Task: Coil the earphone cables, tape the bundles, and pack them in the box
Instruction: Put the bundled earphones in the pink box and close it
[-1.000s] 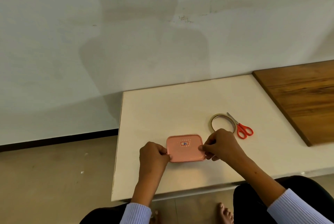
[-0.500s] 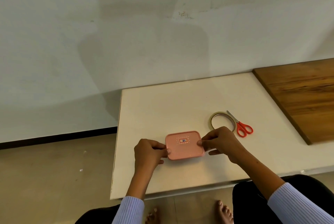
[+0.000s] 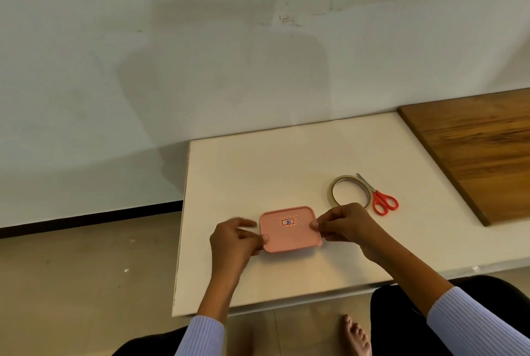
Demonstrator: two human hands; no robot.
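A flat pink box [image 3: 289, 231] with a small label on its lid lies on the white table [image 3: 258, 172] near the front edge. My left hand [image 3: 233, 238] pinches its left edge, thumb on the lid. At the right edge, my right hand [image 3: 345, 226] pinches the box too. The lid is on. No earphone cables are in view.
A roll of clear tape [image 3: 348, 192] lies just behind my right hand, with red-handled scissors [image 3: 380, 197] touching its right side. A brown wooden board [image 3: 481, 154] covers the table's right part. The table's left edge drops to the floor.
Both hands stay on the pink box at its two sides. My left hand's fingers have shifted a little along the left edge and look blurred.
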